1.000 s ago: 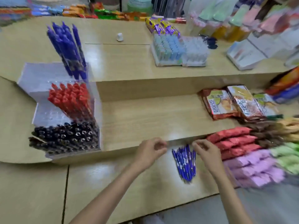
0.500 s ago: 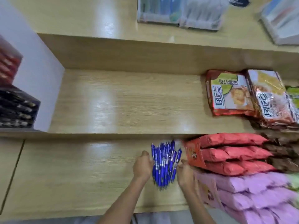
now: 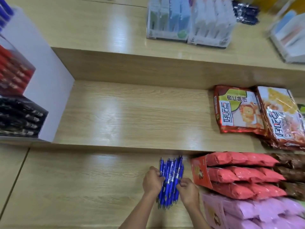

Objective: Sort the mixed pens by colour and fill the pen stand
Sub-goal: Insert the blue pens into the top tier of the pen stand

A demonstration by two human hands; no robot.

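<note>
Closing in from both sides, a person's left hand and right hand now clasp a bundle of blue plastic click pens on the lowest step of the pale wood-grain counter, just beside a stack of red snack packets. A second ago the two hands were held apart on either side of the pens, which lay in a loose heap. Half a second ago they had drawn up against it. Now the fingers of both hands are curled round the flanks of the bundle, squeezing the pens parallel, with the clip ends pointing away from the person. Whether the bundle has left the counter cannot be told. The white tiered pen stand stands well apart at the far left, on the step above. Its middle tier is packed with red pens and its lowest with black pens. A few blue pen ends show in the top tier at the frame's edge. The change suggests that sorting is all but over and that this blue lot is the remaining batch. The move ahead looks to be a lift and a carry leftward to the top tier. A two-handed squeeze on so many smooth barrels could let some slip out on the way.
</note>
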